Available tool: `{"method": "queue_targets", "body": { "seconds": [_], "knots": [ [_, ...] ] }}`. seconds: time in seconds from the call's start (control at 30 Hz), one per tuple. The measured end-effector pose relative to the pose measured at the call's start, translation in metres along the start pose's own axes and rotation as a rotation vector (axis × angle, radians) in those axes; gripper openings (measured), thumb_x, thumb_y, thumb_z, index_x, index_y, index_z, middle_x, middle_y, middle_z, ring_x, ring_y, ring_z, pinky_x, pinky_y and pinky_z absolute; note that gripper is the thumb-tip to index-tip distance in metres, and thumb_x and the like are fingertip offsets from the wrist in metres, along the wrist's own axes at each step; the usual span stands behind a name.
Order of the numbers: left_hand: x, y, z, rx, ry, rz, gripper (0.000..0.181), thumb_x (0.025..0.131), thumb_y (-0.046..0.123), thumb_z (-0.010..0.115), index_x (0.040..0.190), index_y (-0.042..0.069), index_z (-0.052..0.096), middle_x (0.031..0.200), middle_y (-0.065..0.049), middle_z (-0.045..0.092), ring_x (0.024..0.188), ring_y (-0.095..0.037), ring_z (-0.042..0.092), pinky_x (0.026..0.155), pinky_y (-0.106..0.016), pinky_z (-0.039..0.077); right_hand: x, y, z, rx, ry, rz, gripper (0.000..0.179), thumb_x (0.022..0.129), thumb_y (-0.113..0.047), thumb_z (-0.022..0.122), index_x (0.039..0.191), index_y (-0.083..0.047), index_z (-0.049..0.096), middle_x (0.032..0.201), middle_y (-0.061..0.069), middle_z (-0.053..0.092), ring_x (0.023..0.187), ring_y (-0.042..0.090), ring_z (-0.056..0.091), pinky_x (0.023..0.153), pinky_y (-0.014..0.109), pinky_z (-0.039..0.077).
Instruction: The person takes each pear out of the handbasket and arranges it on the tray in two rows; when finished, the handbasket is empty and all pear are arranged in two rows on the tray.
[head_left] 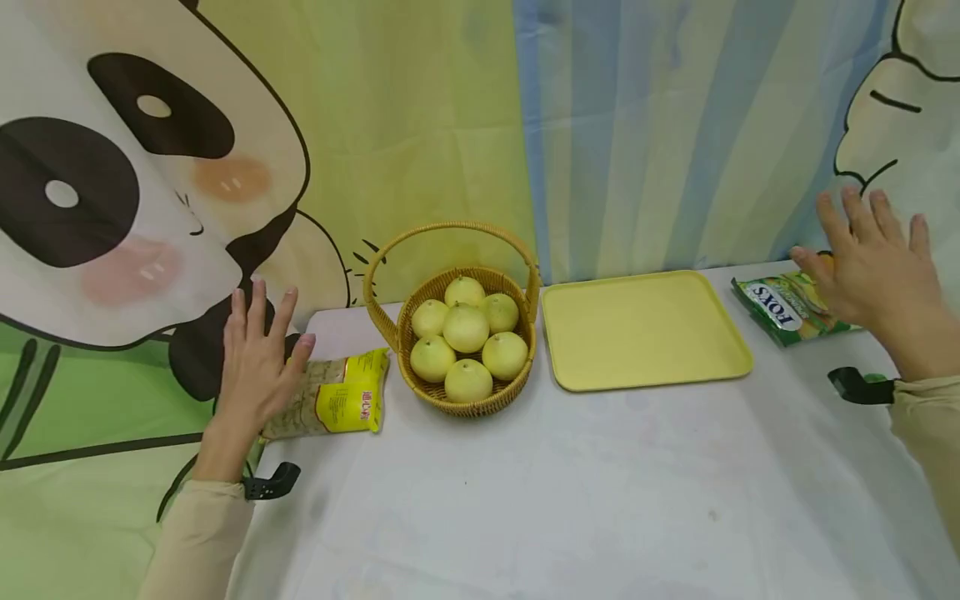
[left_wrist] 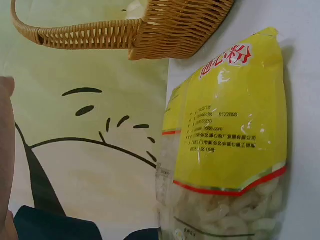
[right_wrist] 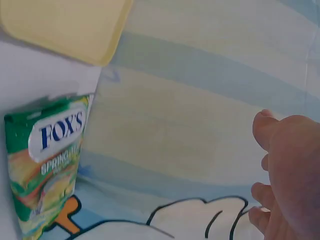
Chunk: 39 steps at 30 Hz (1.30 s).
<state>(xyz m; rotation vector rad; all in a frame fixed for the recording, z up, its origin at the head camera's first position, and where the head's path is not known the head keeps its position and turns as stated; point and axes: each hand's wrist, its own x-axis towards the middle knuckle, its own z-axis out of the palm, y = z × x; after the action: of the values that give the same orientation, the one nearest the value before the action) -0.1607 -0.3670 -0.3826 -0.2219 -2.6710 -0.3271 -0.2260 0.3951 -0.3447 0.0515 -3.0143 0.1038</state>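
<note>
My left hand is raised with fingers spread, nearest to a yellow and clear bag of macaroni; it holds nothing. In the left wrist view the macaroni bag lies apart from the hand. My right hand, fingers also spread and holding nothing, hovers by a green FOX'S candy bag and hides part of it. The candy bag stands at the left of the right wrist view, away from the right hand. Between the hands are a wicker basket of pale green round fruit and a yellow tray.
A white-covered table carries these things, with the basket's tall handle arching over the fruit. Behind the table hangs a printed curtain with cartoon figures. The tray sits just right of the basket.
</note>
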Motion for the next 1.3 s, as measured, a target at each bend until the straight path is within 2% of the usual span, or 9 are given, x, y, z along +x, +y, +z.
{"method": "queue_targets", "body": {
  "seconds": [0.1, 0.27, 0.43, 0.53, 0.73, 0.9, 1.03, 1.13, 1.3],
  "knots": [
    [0.003, 0.003, 0.011, -0.090, -0.019, 0.022, 0.077, 0.105, 0.068, 0.036, 0.170, 0.030, 0.022, 0.180, -0.008, 0.000, 0.165, -0.041, -0.005, 0.124, -0.076, 0.005, 0.001, -0.024, 0.011, 0.043, 0.067, -0.128, 0.079, 0.113, -0.052, 0.033, 0.170, -0.006, 0.001, 0.173, 0.032, 0.005, 0.158, 0.056, 0.003, 0.121, 0.078, 0.003],
    [0.012, 0.024, 0.048, -0.462, -0.068, 0.059, 0.072, 0.107, 0.047, 0.052, 0.170, 0.023, 0.025, 0.179, -0.006, 0.008, 0.165, -0.038, 0.004, 0.123, -0.076, 0.008, -0.003, -0.116, 0.029, 0.344, 0.105, -0.429, 0.064, 0.108, -0.031, 0.059, 0.164, -0.008, 0.037, 0.150, 0.031, 0.055, 0.132, 0.056, 0.054, 0.106, 0.072, 0.042],
    [0.026, 0.059, 0.089, -0.968, -0.110, -0.027, 0.081, 0.096, 0.014, 0.051, 0.170, 0.014, 0.019, 0.178, -0.009, 0.017, 0.164, -0.033, 0.014, 0.130, -0.063, 0.010, -0.002, -0.223, 0.050, 0.726, -0.016, -0.684, 0.062, 0.101, -0.022, 0.071, 0.157, -0.007, 0.049, 0.149, 0.018, 0.062, 0.130, 0.037, 0.065, 0.100, 0.056, 0.055],
    [0.035, 0.075, 0.110, -1.191, -0.063, -0.136, 0.091, 0.084, 0.002, 0.047, 0.169, 0.010, 0.018, 0.177, -0.013, 0.019, 0.164, -0.031, 0.015, 0.131, -0.056, 0.009, 0.004, -0.276, 0.056, 0.828, -0.112, -0.727, 0.070, 0.100, -0.028, 0.074, 0.160, -0.008, 0.044, 0.159, 0.015, 0.052, 0.141, 0.034, 0.056, 0.110, 0.055, 0.050],
    [0.038, 0.095, 0.137, -1.206, 0.038, -0.294, 0.092, 0.072, -0.013, 0.040, 0.163, -0.002, 0.030, 0.171, -0.024, 0.028, 0.162, -0.034, 0.023, 0.132, -0.050, 0.014, 0.025, -0.338, 0.067, 0.754, -0.231, -0.689, 0.091, 0.097, -0.042, 0.076, 0.164, -0.001, 0.030, 0.167, 0.020, 0.038, 0.154, 0.040, 0.039, 0.123, 0.058, 0.035],
    [0.032, 0.102, 0.149, -1.259, 0.090, -0.377, 0.088, 0.070, -0.015, 0.037, 0.158, -0.006, 0.038, 0.169, -0.023, 0.034, 0.160, -0.035, 0.027, 0.132, -0.048, 0.018, 0.039, -0.360, 0.083, 0.595, -0.248, -0.680, 0.090, 0.096, -0.045, 0.076, 0.160, 0.005, 0.037, 0.160, 0.026, 0.047, 0.154, 0.045, 0.037, 0.127, 0.057, 0.027],
    [0.028, 0.105, 0.153, -1.290, 0.094, -0.390, 0.088, 0.071, -0.015, 0.038, 0.157, -0.005, 0.040, 0.169, -0.020, 0.035, 0.160, -0.033, 0.027, 0.132, -0.047, 0.017, 0.039, -0.366, 0.094, 0.490, -0.238, -0.662, 0.083, 0.095, -0.049, 0.075, 0.155, 0.003, 0.048, 0.154, 0.022, 0.056, 0.154, 0.047, 0.035, 0.126, 0.063, 0.024],
    [0.028, 0.105, 0.156, -1.309, 0.101, -0.382, 0.087, 0.070, -0.015, 0.037, 0.157, -0.005, 0.041, 0.168, -0.020, 0.036, 0.160, -0.032, 0.027, 0.132, -0.047, 0.017, 0.037, -0.367, 0.099, 0.492, -0.221, -0.634, 0.082, 0.093, -0.049, 0.078, 0.154, -0.001, 0.050, 0.155, 0.018, 0.056, 0.156, 0.043, 0.033, 0.125, 0.066, 0.022],
    [0.029, 0.103, 0.155, -1.333, 0.120, -0.378, 0.088, 0.069, -0.014, 0.036, 0.157, -0.006, 0.041, 0.168, -0.021, 0.035, 0.160, -0.033, 0.026, 0.132, -0.047, 0.016, 0.039, -0.368, 0.110, 0.654, -0.105, -0.657, 0.079, 0.083, -0.035, 0.091, 0.149, -0.008, 0.057, 0.154, 0.011, 0.058, 0.156, 0.033, 0.038, 0.125, 0.071, 0.008]
  ]
}}
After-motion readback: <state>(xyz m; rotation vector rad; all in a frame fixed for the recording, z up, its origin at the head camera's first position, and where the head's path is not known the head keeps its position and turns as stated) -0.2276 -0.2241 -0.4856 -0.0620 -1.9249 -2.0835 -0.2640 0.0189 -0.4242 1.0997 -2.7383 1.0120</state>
